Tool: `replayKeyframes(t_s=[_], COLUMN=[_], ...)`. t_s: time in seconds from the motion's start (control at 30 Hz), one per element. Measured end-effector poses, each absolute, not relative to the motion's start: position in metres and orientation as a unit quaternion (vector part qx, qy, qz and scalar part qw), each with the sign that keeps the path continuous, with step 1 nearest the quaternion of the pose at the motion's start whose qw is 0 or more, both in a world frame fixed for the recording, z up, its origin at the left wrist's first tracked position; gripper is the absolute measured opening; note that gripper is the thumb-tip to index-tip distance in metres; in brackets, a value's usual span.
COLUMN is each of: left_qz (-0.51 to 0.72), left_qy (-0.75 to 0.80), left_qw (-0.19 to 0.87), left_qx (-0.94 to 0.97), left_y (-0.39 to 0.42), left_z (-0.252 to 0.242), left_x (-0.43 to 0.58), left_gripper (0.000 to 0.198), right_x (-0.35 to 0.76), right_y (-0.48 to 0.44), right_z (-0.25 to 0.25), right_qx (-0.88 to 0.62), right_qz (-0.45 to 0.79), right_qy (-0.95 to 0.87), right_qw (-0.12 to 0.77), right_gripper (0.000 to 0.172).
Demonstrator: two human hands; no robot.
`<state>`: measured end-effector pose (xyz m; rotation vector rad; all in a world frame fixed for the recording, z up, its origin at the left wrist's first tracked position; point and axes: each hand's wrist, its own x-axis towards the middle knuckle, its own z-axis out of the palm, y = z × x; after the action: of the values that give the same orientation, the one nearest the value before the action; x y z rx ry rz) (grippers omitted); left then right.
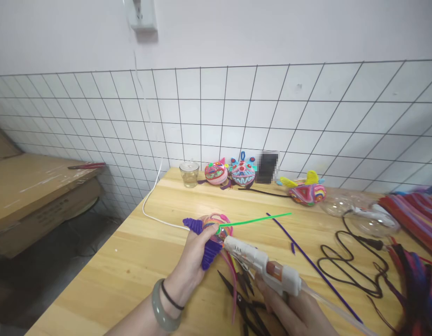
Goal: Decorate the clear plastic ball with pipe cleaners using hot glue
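Note:
My left hand [201,242] is closed around a colourful pipe-cleaner ornament [223,218] with purple fin-like pieces [211,254]. A bright green pipe cleaner [258,219] sticks out to the right from under the thumb. In my right hand [284,303] is a white hot glue gun [249,252], its nozzle close to the ornament beside my left thumb. Whether the nozzle touches it I cannot tell. A clear glue stick [336,305] trails from the gun's back end. Black scissors [245,305] lie below the gun, partly hidden by it and my right hand.
Along the back stand a lidded glass [189,174], two decorated ornaments [243,171] and a pixelated dark object [267,168]. A fish-like ornament [308,192], clear plastic shells [375,221], a coiled black cable [352,263] and pipe-cleaner bundles [415,224] lie right. A white cord [156,217] crosses the left edge.

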<state>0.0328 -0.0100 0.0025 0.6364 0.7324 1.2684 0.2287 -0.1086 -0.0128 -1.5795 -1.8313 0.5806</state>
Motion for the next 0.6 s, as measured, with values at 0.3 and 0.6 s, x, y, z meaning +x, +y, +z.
replayKeyframes(t_s=[0.3, 0.6], left_qz=[0.570, 0.575], left_qy=[0.319, 0.309], left_qw=[0.698, 0.703], left_qx=[0.295, 0.282], left_y=[-0.012, -0.010], left_z=[0.011, 0.010], left_x=[0.033, 0.032], left_gripper=[0.025, 0.028], right_x=[0.232, 0.225], right_y=[-0.107, -0.108], right_z=[-0.008, 0.001], right_qx=[-0.605, -0.609], right_qz=[0.202, 0.254], right_qy=[-0.691, -0.640], right_qw=[0.341, 0.393], right_gripper=[0.036, 0.040])
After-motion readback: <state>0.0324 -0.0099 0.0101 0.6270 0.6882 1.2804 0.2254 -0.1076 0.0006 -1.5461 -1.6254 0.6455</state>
